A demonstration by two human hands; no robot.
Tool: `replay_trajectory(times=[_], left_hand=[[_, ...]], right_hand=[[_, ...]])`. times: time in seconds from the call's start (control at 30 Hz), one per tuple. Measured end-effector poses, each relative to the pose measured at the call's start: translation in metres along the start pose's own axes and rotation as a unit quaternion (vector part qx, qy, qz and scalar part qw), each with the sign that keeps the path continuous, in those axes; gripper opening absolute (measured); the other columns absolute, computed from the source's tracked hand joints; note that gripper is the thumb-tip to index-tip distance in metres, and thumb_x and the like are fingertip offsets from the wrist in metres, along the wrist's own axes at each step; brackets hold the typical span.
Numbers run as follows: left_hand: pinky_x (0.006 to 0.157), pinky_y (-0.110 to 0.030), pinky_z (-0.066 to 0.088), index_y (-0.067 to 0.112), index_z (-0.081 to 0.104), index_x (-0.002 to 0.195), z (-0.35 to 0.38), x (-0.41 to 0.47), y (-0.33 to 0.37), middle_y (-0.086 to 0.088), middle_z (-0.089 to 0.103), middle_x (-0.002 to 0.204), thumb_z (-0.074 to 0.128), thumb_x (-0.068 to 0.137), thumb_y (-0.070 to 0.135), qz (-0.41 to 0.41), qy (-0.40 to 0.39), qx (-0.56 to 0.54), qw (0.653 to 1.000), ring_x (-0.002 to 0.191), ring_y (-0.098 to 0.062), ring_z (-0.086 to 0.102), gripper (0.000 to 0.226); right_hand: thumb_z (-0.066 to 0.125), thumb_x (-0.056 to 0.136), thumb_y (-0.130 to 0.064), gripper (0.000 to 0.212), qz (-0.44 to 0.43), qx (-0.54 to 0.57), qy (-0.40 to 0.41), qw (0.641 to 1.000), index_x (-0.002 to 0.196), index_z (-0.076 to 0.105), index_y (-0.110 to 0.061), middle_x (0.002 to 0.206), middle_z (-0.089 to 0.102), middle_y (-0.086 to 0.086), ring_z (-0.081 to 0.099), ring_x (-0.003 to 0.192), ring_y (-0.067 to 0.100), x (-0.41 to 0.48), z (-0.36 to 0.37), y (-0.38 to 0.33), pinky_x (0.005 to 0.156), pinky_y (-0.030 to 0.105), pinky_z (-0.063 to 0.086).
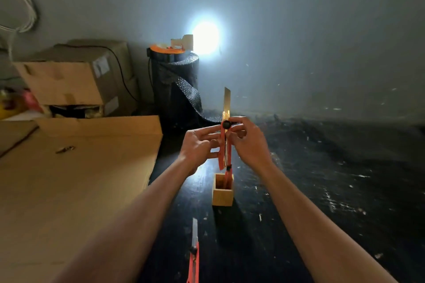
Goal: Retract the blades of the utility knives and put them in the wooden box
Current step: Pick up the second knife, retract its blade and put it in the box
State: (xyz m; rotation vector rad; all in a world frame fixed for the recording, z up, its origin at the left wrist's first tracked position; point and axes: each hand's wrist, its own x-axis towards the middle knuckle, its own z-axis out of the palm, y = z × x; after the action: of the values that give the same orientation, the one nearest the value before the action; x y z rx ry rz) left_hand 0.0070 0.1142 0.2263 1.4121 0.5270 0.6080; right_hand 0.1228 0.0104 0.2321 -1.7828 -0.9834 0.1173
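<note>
I hold a red utility knife (222,145) upright above the wooden box (222,193), its blade (226,100) extended and pointing up. My left hand (199,147) grips the handle from the left. My right hand (247,140) holds it from the right, fingers at the black locking knob (226,124). Another red knife (228,176) stands inside the box. A third red knife (193,257) lies on the dark floor near the bottom edge, its blade extended toward the box.
A flat cardboard sheet (76,181) covers the left. Behind it stand cardboard boxes (76,76) and a black roll (176,85) with a bright lamp (204,38) on top. A grey wall rises at the back; dark floor (333,179) spreads to the right.
</note>
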Motion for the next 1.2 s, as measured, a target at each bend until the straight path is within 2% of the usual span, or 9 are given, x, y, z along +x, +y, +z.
replay_trajectory(times=[0.1,0.23,0.43,0.57,0.67,0.73,0.93,1.07,1.2], left_hand=[[0.060,-0.029,0.063,0.004,0.073,0.119,-0.001,0.008,0.018,-0.008,0.081,0.093,0.061,0.093,-0.015,0.033,-0.004,0.021,0.999,0.077,-0.019,0.081,0.034],[0.073,-0.045,0.066,0.000,0.073,0.120,-0.003,0.018,0.031,-0.022,0.080,0.103,0.063,0.092,-0.014,0.044,-0.021,0.007,0.999,0.090,-0.041,0.079,0.034],[0.079,-0.055,0.064,0.005,0.077,0.115,0.001,0.030,0.035,-0.023,0.079,0.103,0.064,0.089,-0.015,0.042,-0.033,-0.007,0.999,0.092,-0.046,0.077,0.035],[0.075,-0.049,0.065,0.015,0.080,0.108,0.006,0.034,0.040,-0.018,0.081,0.102,0.065,0.089,-0.014,0.043,-0.030,-0.015,0.999,0.088,-0.037,0.080,0.037],[0.074,-0.047,0.066,0.011,0.078,0.115,0.007,0.036,0.043,-0.015,0.081,0.103,0.062,0.088,-0.014,0.037,-0.032,-0.019,0.999,0.085,-0.030,0.080,0.040],[0.074,-0.046,0.066,0.010,0.078,0.116,0.007,0.038,0.044,-0.015,0.081,0.103,0.062,0.088,-0.014,0.032,-0.035,-0.023,0.999,0.085,-0.030,0.080,0.040],[0.064,-0.038,0.065,0.010,0.077,0.116,0.012,0.039,0.048,-0.012,0.082,0.099,0.065,0.089,-0.013,0.026,-0.027,-0.021,0.999,0.082,-0.027,0.081,0.037],[0.065,-0.039,0.066,0.008,0.075,0.119,0.012,0.041,0.047,-0.012,0.082,0.100,0.065,0.089,-0.014,0.027,-0.014,-0.015,0.999,0.080,-0.026,0.081,0.039],[0.069,-0.042,0.067,0.005,0.072,0.126,0.009,0.043,0.042,-0.016,0.081,0.105,0.064,0.089,-0.015,0.028,-0.016,-0.002,0.999,0.083,-0.030,0.081,0.043]], right_hand=[[0.061,0.099,-0.024,0.022,-0.052,-0.026,0.011,0.998,0.121,0.062,-0.024,0.107,0.066,-0.010,0.058,0.087,0.001,0.015,-0.006,-0.016,0.075,0.009,0.044],[0.060,0.099,-0.025,0.016,-0.076,-0.047,0.019,0.996,0.115,0.062,-0.026,0.108,0.068,-0.007,0.061,0.091,0.006,0.029,-0.012,-0.024,0.072,0.008,0.042],[0.061,0.098,-0.016,0.017,-0.091,-0.073,0.011,0.993,0.111,0.065,-0.026,0.108,0.069,-0.006,0.060,0.091,0.006,0.038,-0.020,-0.025,0.074,0.008,0.041],[0.063,0.097,-0.018,0.018,-0.079,-0.076,0.005,0.994,0.113,0.067,-0.024,0.109,0.065,-0.010,0.060,0.090,0.005,0.036,-0.024,-0.021,0.058,0.003,0.043],[0.066,0.095,-0.018,0.018,-0.071,-0.071,0.002,0.995,0.112,0.068,-0.024,0.103,0.064,-0.013,0.061,0.085,0.002,0.030,-0.025,-0.017,0.069,0.006,0.048],[0.067,0.095,-0.019,0.018,-0.063,-0.062,-0.009,0.996,0.112,0.068,-0.025,0.102,0.066,-0.014,0.063,0.090,0.004,0.025,-0.024,-0.013,0.082,0.017,0.051],[0.066,0.096,-0.017,0.016,-0.037,-0.031,-0.023,0.999,0.105,0.063,-0.030,0.097,0.063,-0.022,0.058,0.084,-0.011,0.010,-0.022,-0.010,0.063,0.000,0.043],[0.066,0.095,-0.018,0.016,-0.018,-0.008,-0.033,0.999,0.110,0.066,-0.024,0.098,0.063,-0.021,0.057,0.083,-0.013,0.003,-0.018,-0.005,0.064,-0.001,0.043],[0.068,0.094,-0.021,0.022,-0.010,-0.013,-0.032,0.999,0.096,0.059,-0.041,0.092,0.058,-0.035,0.057,0.084,-0.017,-0.005,-0.012,-0.001,0.071,0.004,0.041]])
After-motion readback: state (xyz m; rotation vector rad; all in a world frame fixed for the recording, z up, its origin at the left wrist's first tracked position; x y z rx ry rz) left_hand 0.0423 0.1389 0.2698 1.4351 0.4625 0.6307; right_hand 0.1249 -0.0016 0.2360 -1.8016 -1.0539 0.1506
